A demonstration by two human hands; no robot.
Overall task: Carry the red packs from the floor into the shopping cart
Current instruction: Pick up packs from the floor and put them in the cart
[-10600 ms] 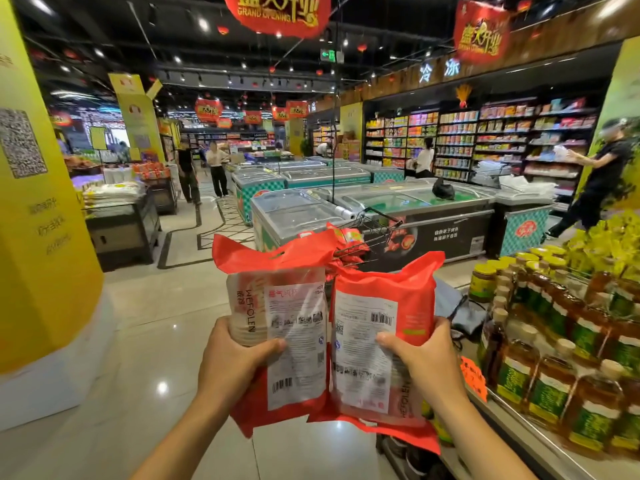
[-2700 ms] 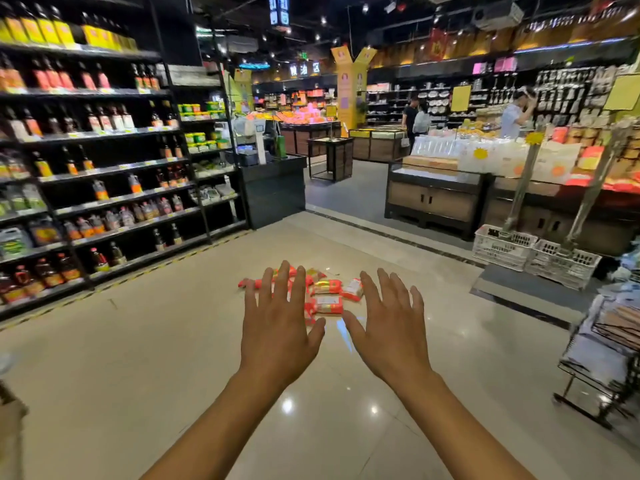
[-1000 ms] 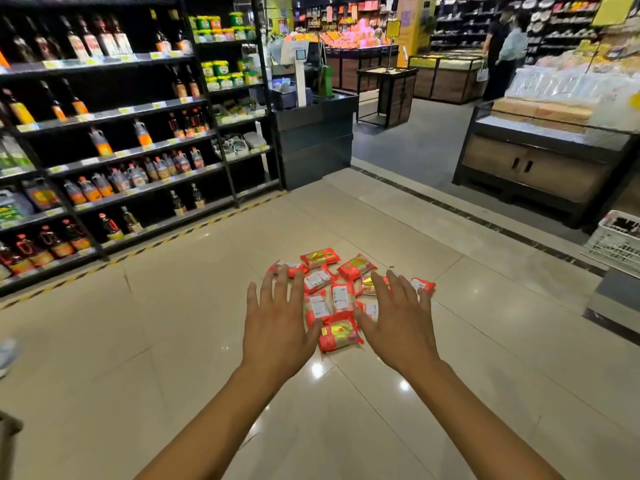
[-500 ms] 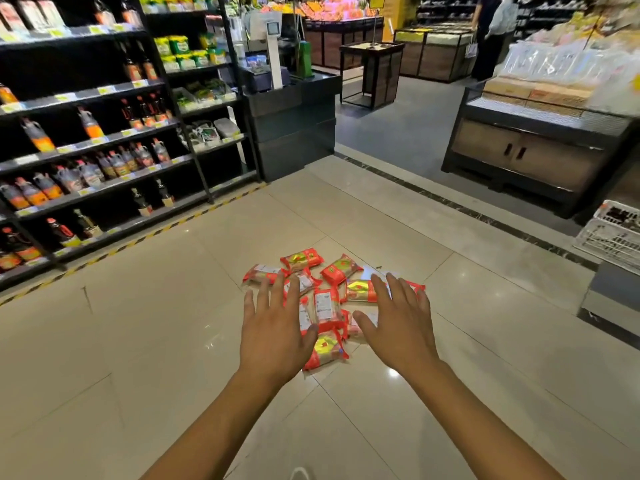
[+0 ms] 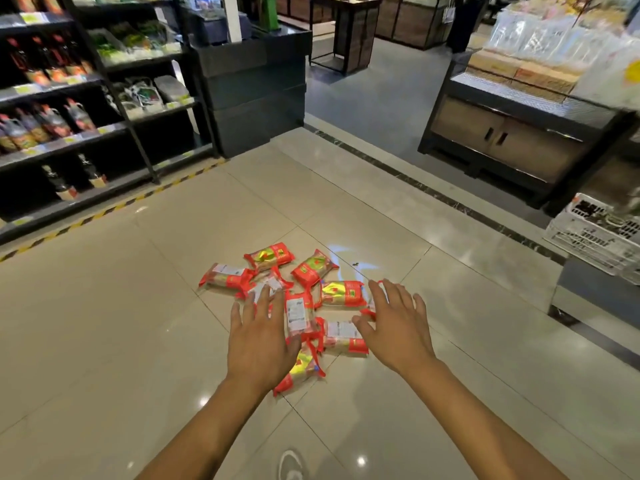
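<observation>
Several red packs lie in a loose heap on the beige tiled floor in the head view. My left hand hovers over the near-left side of the heap, fingers spread and holding nothing. My right hand hovers over the near-right side, also spread and holding nothing. Between the two hands lies a pack with a white label. Parts of the nearest packs are hidden under my hands. No shopping cart shows in this view.
Dark shelves of bottles line the left, with a yellow-black floor strip in front. A dark counter stands behind the heap. A wooden display stand and white plastic crates are on the right.
The view has drawn closer to the heap and tilted down. Both spread hands have moved forward and down over the packs.
</observation>
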